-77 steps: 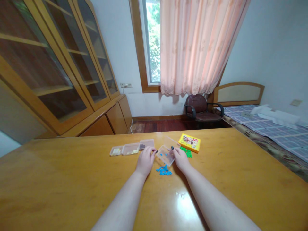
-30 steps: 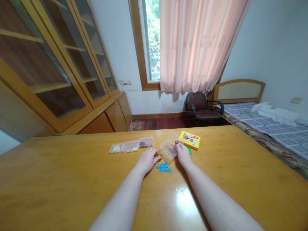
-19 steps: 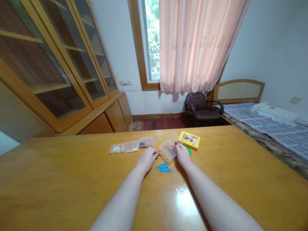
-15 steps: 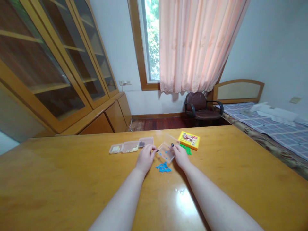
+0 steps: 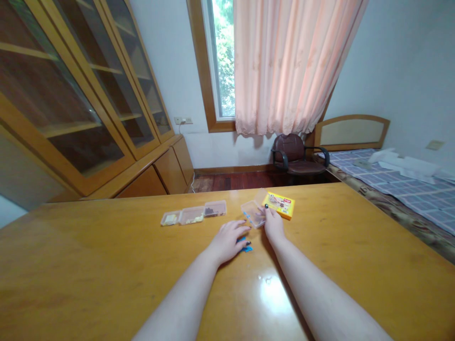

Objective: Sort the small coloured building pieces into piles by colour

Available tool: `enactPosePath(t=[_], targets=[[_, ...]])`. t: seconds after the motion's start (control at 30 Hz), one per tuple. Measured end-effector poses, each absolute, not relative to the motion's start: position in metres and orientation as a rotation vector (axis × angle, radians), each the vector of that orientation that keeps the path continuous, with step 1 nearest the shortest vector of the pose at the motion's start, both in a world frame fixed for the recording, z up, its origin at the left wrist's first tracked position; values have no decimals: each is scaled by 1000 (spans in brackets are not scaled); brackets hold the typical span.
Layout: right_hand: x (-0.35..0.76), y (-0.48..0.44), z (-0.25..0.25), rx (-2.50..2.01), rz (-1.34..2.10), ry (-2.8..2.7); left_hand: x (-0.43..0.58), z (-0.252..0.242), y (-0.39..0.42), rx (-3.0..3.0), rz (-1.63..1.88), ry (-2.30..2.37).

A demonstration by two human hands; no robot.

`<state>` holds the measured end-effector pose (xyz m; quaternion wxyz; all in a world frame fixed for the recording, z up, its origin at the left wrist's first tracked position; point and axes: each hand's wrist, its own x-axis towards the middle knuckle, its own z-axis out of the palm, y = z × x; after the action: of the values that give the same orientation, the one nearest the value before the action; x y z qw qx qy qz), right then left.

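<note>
A clear plastic box (image 5: 254, 213) with its lid raised is gripped at its right side by my right hand (image 5: 273, 226). The box is tilted, and a few blue pieces lie along its left edge. My left hand (image 5: 229, 240) reaches over a small pile of blue plastic pieces (image 5: 246, 246) on the table, its fingers apart and curved above them. The hand covers part of the pile, so I cannot tell whether it touches the pieces. Just behind the clear box lies a yellow cardboard box (image 5: 284, 206) with a picture on it.
Three clear trays stand left of my hands: one with dark pieces (image 5: 215, 209), one with pale pieces (image 5: 192, 215), one with cream pieces (image 5: 170, 218). All rest on a wooden table (image 5: 106, 265). Beyond its far edge is a brown armchair (image 5: 295, 154).
My right hand has moved the clear box up and to the right, tilting it. My left hand has left the box's edge and come down over the blue pile. The green pieces are now hidden.
</note>
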<state>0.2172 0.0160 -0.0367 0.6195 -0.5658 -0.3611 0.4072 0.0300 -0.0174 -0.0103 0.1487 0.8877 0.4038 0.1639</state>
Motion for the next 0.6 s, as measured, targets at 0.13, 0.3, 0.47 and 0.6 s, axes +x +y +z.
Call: enactPosePath(t=[0.13,0.3,0.47,0.6], targets=[[219,16,-37,-1299,902,-768,63,-22,-45,2588,193,1204],[218,15,-38,-1270,886,-748,89,-26,-69,2656,-23,1210],[217,15,-39,-1278,889,-762,85,-34,-62,2588,-82,1460],[217,15,-38,-1285,900,-789,72,-39,-46,2522,-29,1620]])
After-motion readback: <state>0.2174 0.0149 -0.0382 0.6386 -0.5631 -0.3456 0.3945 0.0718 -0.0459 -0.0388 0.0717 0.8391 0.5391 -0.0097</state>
